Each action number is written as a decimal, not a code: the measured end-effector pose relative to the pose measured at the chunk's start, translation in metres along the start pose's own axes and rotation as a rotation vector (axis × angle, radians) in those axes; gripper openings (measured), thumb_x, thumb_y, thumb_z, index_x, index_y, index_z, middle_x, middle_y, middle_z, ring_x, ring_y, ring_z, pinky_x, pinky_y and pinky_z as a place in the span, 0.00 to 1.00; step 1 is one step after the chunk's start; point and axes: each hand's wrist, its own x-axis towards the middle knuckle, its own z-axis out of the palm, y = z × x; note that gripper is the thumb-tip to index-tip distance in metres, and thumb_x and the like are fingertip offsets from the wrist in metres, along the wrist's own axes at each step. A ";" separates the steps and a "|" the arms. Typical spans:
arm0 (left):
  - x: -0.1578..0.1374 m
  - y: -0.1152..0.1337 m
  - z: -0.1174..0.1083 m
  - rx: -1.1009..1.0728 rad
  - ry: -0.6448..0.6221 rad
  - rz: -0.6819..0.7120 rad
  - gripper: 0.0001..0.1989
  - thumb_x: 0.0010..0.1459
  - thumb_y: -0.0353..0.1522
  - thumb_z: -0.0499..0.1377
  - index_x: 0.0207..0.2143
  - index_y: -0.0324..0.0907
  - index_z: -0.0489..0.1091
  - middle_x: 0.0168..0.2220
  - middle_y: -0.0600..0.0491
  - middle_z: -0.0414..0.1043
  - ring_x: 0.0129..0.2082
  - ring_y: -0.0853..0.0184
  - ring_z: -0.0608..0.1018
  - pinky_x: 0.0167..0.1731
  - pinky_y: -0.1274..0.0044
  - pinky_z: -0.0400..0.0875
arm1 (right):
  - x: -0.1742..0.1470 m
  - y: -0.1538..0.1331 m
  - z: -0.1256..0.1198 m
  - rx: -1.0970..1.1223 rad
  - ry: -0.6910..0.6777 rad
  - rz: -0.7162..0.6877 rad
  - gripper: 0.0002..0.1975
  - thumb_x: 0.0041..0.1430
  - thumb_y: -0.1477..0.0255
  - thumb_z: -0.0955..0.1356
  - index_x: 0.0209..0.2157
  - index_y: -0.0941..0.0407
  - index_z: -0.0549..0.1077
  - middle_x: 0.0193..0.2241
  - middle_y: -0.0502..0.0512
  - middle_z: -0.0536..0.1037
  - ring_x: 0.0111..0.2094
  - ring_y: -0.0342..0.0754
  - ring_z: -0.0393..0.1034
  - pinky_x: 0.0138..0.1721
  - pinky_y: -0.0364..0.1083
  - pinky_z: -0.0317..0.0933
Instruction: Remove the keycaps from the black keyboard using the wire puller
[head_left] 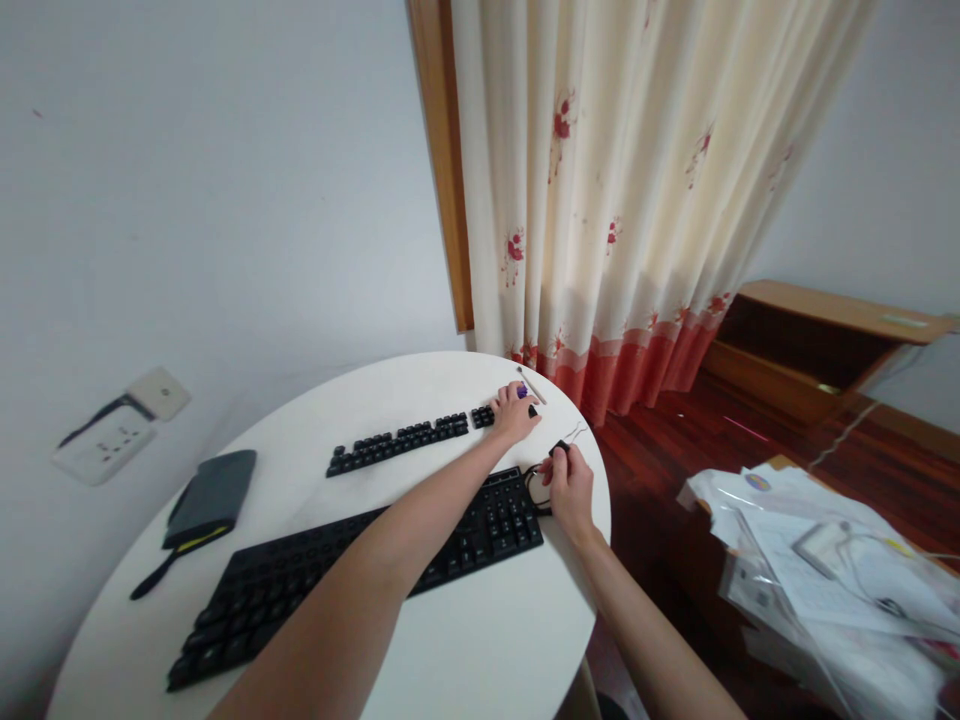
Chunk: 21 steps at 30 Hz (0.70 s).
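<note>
My left hand (512,412) reaches across to the right end of rows of loose black keycaps (420,434), its fingers spread and resting at them. Just beyond the fingers sits a small purple object (523,391), and a small dark piece (533,411) shows beside the hand. My right hand (571,490) is closed around the black handle of a wire keycap puller (559,448), whose thin wires point away. Under my left forearm lies a black keyboard (480,535), partly hidden by the arm. Its black cable (537,488) is coiled next to my right hand.
A thin brush-like stick (531,385) lies at the far edge of the round white table (465,650). At the left is a dark grey pouch (214,490) with a strap. Beyond the right edge, papers and plastic bags (825,570) are piled up.
</note>
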 end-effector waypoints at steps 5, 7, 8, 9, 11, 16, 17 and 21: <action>0.001 -0.001 0.002 -0.001 -0.010 -0.015 0.14 0.55 0.40 0.63 0.44 0.52 0.74 0.58 0.50 0.54 0.56 0.52 0.56 0.53 0.60 0.53 | 0.000 0.003 0.001 0.014 0.011 0.000 0.16 0.68 0.62 0.60 0.27 0.54 0.65 0.19 0.47 0.73 0.21 0.45 0.66 0.29 0.44 0.59; 0.001 -0.002 0.001 0.002 -0.017 -0.026 0.13 0.55 0.41 0.63 0.43 0.52 0.74 0.59 0.51 0.54 0.57 0.52 0.56 0.54 0.60 0.53 | -0.001 0.003 0.001 0.015 0.011 0.003 0.16 0.68 0.62 0.59 0.26 0.54 0.65 0.19 0.47 0.73 0.21 0.45 0.66 0.29 0.44 0.59; 0.001 -0.002 0.001 0.003 -0.018 -0.032 0.13 0.55 0.41 0.63 0.43 0.51 0.74 0.59 0.51 0.53 0.57 0.52 0.56 0.54 0.60 0.53 | -0.001 0.002 0.001 0.016 0.010 0.005 0.16 0.67 0.62 0.59 0.26 0.54 0.65 0.20 0.48 0.73 0.21 0.45 0.66 0.29 0.44 0.59; 0.001 -0.002 0.000 0.003 -0.017 -0.036 0.12 0.55 0.41 0.63 0.43 0.52 0.74 0.59 0.51 0.54 0.57 0.52 0.56 0.54 0.60 0.53 | -0.001 0.002 0.001 0.017 0.010 0.008 0.16 0.67 0.62 0.59 0.26 0.54 0.65 0.20 0.48 0.73 0.20 0.45 0.66 0.29 0.44 0.59; 0.001 -0.002 -0.001 0.004 -0.015 -0.040 0.12 0.55 0.41 0.63 0.43 0.52 0.75 0.59 0.51 0.54 0.57 0.52 0.56 0.54 0.60 0.53 | -0.001 0.001 0.001 0.017 0.010 0.011 0.16 0.67 0.62 0.59 0.26 0.54 0.65 0.20 0.47 0.73 0.20 0.44 0.66 0.28 0.44 0.59; 0.000 -0.001 -0.005 -0.001 -0.022 -0.034 0.17 0.53 0.41 0.65 0.47 0.54 0.73 0.59 0.51 0.54 0.57 0.52 0.57 0.54 0.60 0.54 | 0.000 0.001 0.001 0.019 0.009 0.013 0.16 0.67 0.62 0.60 0.26 0.54 0.65 0.19 0.47 0.73 0.20 0.44 0.66 0.28 0.44 0.59; 0.000 -0.001 -0.007 -0.007 -0.018 -0.035 0.19 0.53 0.42 0.65 0.48 0.54 0.72 0.59 0.51 0.54 0.57 0.52 0.57 0.53 0.60 0.54 | 0.000 0.001 0.001 0.018 0.012 0.015 0.17 0.67 0.61 0.60 0.26 0.54 0.65 0.19 0.48 0.73 0.20 0.44 0.66 0.28 0.44 0.59; -0.001 -0.003 -0.031 -0.035 0.055 -0.064 0.19 0.58 0.42 0.60 0.52 0.53 0.69 0.60 0.50 0.55 0.57 0.52 0.59 0.52 0.62 0.57 | 0.000 0.001 0.000 0.014 0.013 0.019 0.17 0.67 0.61 0.59 0.27 0.54 0.65 0.20 0.48 0.73 0.21 0.45 0.66 0.29 0.45 0.59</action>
